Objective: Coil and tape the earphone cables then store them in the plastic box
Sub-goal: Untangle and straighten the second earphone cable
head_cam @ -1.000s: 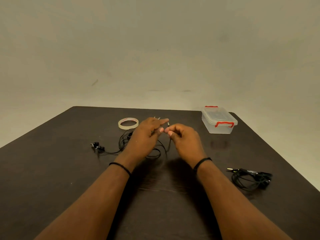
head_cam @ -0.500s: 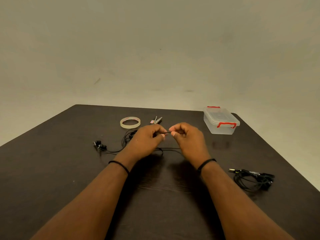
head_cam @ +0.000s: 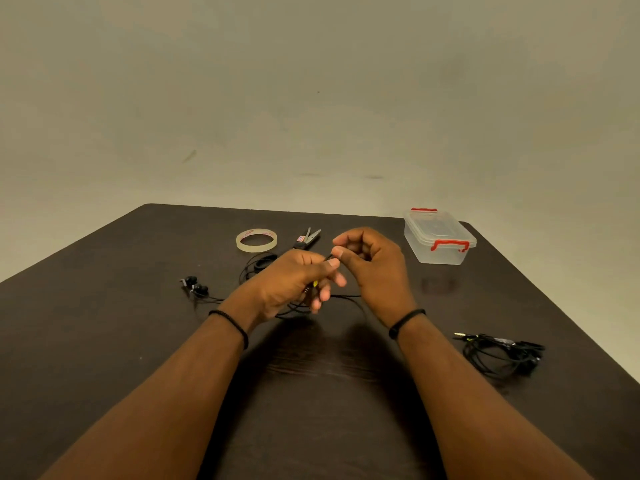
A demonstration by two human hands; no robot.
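A black earphone cable (head_cam: 346, 296) lies loose on the dark table (head_cam: 104, 341), its earbuds (head_cam: 194, 286) off to the left. My left hand (head_cam: 294, 282) pinches the cable near its plug end, and my right hand (head_cam: 372, 265) pinches the same cable just beside it, fingers curled. Both hands meet above the table's middle. A second black earphone set (head_cam: 502, 351) sits bunched at the right. The clear plastic box (head_cam: 438, 237) with red latches stands lidded at the back right. A roll of clear tape (head_cam: 256, 240) lies at the back.
Small scissors (head_cam: 307, 238) lie between the tape roll and my right hand. The table's right edge runs diagonally close to the second earphone set. A plain wall rises behind the table.
Both hands have lifted slightly and turned while pinching the cable; my right hand has risen and moved right, drawing cable between the hands.
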